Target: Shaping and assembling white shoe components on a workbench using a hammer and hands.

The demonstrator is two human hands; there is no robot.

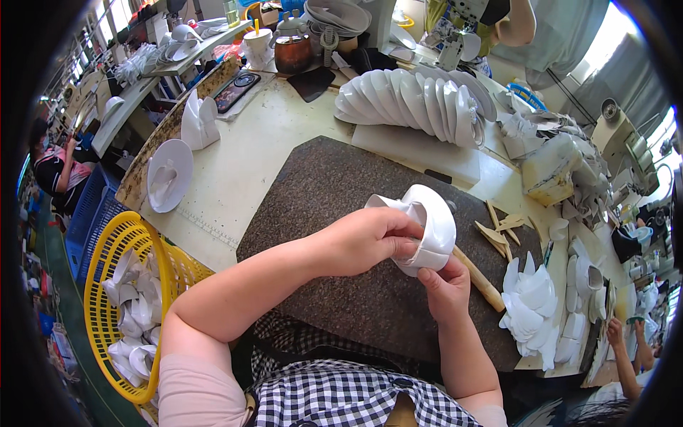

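Note:
My left hand (366,238) grips a white moulded shell piece (427,224) from its left side, fingers curled over its edge. My right hand (445,285) holds the same piece from below, and a wooden stick (478,279) runs out from under this hand toward the right. Both hands work above a dark speckled mat (320,192) lying on the pale table (242,164).
A long fanned row of white shells (420,99) lies at the back. More white pieces (530,309) pile at the right, wooden slivers (501,228) beside them. A yellow basket (124,306) of white pieces stands at the left. A white dish (169,174) sits near the table's left edge. Other people work around.

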